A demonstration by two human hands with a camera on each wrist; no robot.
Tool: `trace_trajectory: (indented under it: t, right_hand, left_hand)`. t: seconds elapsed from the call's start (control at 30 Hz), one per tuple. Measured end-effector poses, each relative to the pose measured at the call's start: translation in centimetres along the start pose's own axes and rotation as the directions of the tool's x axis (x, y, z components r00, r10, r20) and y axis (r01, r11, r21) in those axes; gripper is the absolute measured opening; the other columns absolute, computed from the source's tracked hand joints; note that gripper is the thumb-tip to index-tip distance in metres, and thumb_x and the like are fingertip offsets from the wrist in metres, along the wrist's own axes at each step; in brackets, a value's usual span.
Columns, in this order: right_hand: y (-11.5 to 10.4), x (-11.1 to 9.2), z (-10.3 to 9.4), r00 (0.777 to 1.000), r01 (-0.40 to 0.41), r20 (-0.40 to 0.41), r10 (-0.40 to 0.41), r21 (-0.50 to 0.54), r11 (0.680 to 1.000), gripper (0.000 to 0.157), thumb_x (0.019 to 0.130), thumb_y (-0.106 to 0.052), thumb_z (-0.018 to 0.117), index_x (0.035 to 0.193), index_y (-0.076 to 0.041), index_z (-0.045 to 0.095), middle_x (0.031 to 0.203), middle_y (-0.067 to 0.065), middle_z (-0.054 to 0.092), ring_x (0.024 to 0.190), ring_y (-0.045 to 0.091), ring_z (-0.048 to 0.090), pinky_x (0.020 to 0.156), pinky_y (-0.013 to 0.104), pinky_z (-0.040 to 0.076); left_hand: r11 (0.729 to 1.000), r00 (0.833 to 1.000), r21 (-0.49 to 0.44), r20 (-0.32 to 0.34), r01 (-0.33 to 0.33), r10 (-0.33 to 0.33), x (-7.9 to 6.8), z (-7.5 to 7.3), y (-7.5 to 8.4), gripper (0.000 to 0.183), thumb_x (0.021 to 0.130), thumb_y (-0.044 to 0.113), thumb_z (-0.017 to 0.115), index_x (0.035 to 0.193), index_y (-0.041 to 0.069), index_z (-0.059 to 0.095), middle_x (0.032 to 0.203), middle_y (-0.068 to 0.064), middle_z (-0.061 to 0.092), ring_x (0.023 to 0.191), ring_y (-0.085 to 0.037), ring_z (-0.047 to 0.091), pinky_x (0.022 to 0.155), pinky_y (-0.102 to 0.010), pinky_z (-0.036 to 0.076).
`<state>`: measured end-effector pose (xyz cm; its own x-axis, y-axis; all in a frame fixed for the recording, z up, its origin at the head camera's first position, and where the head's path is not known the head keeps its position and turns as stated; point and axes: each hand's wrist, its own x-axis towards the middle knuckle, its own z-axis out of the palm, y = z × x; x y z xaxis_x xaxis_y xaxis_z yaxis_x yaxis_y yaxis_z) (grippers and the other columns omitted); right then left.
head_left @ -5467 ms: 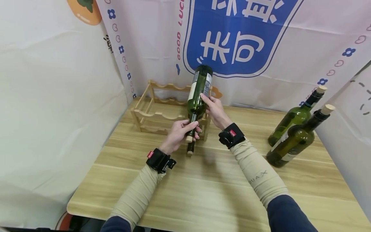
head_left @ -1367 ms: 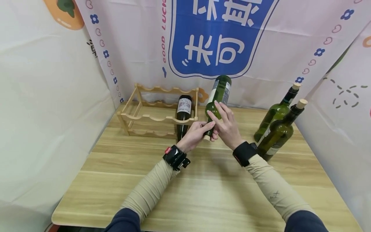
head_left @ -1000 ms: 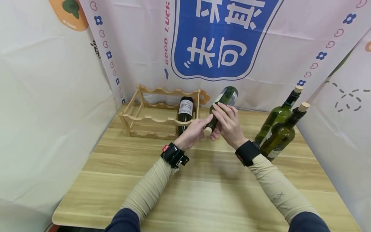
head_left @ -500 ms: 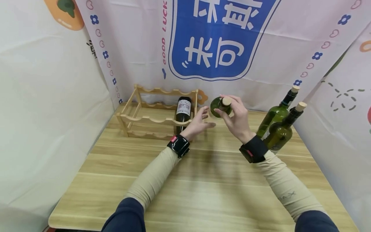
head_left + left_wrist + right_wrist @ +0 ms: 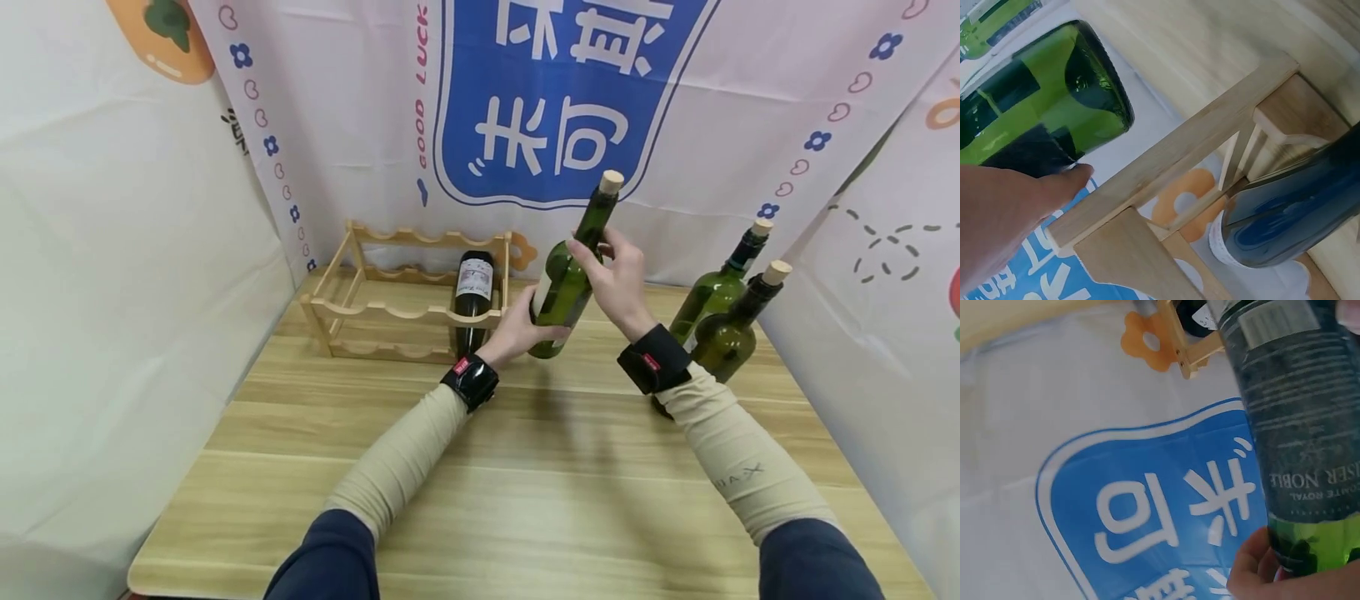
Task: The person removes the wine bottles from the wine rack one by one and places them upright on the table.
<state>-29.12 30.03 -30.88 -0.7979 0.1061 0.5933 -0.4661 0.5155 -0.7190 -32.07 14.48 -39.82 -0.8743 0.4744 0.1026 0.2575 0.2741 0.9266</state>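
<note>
A green wine bottle (image 5: 564, 292) leans in the air to the right of the wooden rack (image 5: 431, 315), its corked end up and its base lower left. My left hand (image 5: 520, 327) holds its lower body, with the thumb across the front. Higher up, my right hand (image 5: 621, 282) grips it around the shoulder and neck. The right wrist view shows the dark label of this bottle (image 5: 1300, 431) close up. In the rack's right end lies a dark wine bottle (image 5: 475, 282) with a pale label; the left wrist view shows part of that bottle (image 5: 1291, 206) too.
Two more corked bottles stand at the right: a green bottle (image 5: 705, 304) and, nearer, a darker bottle (image 5: 726, 343) partly behind my right forearm. A printed cloth (image 5: 360, 125) hangs behind the wooden table (image 5: 480, 492).
From above the rack, the green bottle has moved right and been turned from cork-down to cork-up. My left hand has released the neck and taken the lower body; my right hand has shifted towards the neck.
</note>
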Motion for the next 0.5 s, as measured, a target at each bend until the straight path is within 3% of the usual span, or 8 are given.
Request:
trace_trajectory:
  t: [0.2, 0.3, 0.5]
  right_hand:
    - [1.9, 1.5, 0.3, 0.987, -0.161, 0.005, 0.161, 0.080, 0.984, 0.036, 0.093, -0.032, 0.063, 0.108, 0.000, 0.064, 0.090, 0.005, 0.064, 0.078, 0.010, 0.064, 0.065, 0.019, 0.052]
    - [2.6, 1.9, 0.5, 0.980, -0.196, 0.012, 0.196, 0.130, 0.972, 0.033, 0.093, -0.031, 0.064, 0.106, -0.001, 0.063, 0.084, -0.001, 0.062, 0.073, 0.006, 0.061, 0.063, 0.017, 0.050]
    - [3.2, 1.9, 0.4, 0.975, -0.222, 0.043, 0.217, 0.171, 0.960, 0.030, 0.094, -0.028, 0.063, 0.107, -0.002, 0.063, 0.085, -0.002, 0.063, 0.073, 0.006, 0.060, 0.064, 0.018, 0.049]
  left_hand:
    - [0.998, 0.999, -0.038, 0.011, 0.048, -0.047, -0.5, 0.2, -0.2, 0.068, 0.080, 0.031, 0.079, 0.136, 0.014, 0.044, 0.128, -0.009, 0.056, 0.112, -0.023, 0.058, 0.095, -0.039, 0.050]
    - [0.997, 0.998, -0.049, 0.025, 0.059, -0.057, -0.6, 0.4, -0.4, 0.065, 0.080, 0.034, 0.078, 0.134, 0.014, 0.047, 0.124, -0.010, 0.058, 0.107, -0.023, 0.060, 0.090, -0.037, 0.052]
    - [0.997, 0.998, -0.055, 0.035, 0.055, -0.053, -0.5, 0.8, -0.6, 0.064, 0.080, 0.033, 0.079, 0.132, 0.013, 0.049, 0.119, -0.010, 0.061, 0.103, -0.022, 0.062, 0.087, -0.036, 0.053]
